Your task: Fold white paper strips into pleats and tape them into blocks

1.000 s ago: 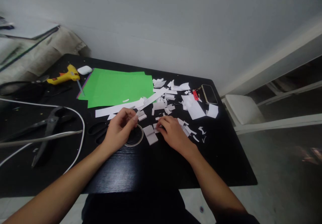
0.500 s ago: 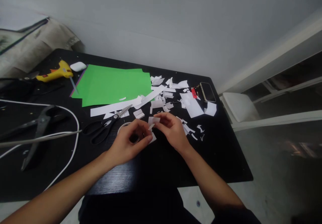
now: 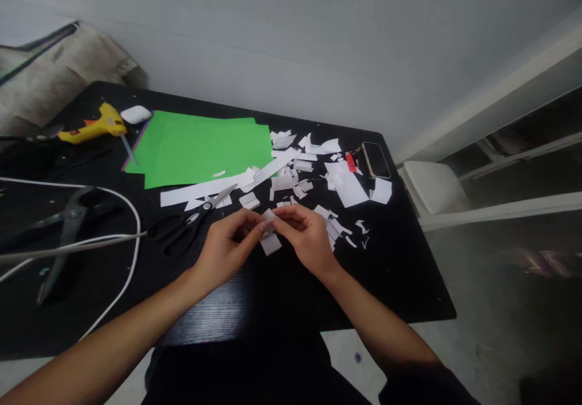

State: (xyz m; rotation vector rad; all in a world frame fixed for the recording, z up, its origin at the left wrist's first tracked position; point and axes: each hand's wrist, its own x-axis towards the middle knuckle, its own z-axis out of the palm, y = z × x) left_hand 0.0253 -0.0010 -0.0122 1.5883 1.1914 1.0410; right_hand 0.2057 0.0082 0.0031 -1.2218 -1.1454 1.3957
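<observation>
Between my two hands is a small piece of white paper (image 3: 269, 217), pinched from both sides. My left hand (image 3: 230, 242) grips its left edge between thumb and fingers. On the opposite side, my right hand (image 3: 305, 236) has thumb and forefinger closed on the same piece. Just below the fingertips, a white paper square (image 3: 271, 244) shows; whether it is joined to the held piece I cannot tell. Black-handled scissors (image 3: 193, 223) lie partly open to the left of my left hand. White paper scraps (image 3: 334, 226) lie beside my right hand.
Green sheets (image 3: 204, 150) lie at the back with a long white paper strip (image 3: 200, 191) across their front edge. A yellow glue gun (image 3: 97, 125), a white cable (image 3: 131, 211) and dark shears (image 3: 68, 235) occupy the left. A phone (image 3: 376, 160) rests at the back right.
My left hand's fingers have closed in on the paper piece, and both hands have come closer together. The paper between them now sits lower and flatter. The view has shifted slightly.
</observation>
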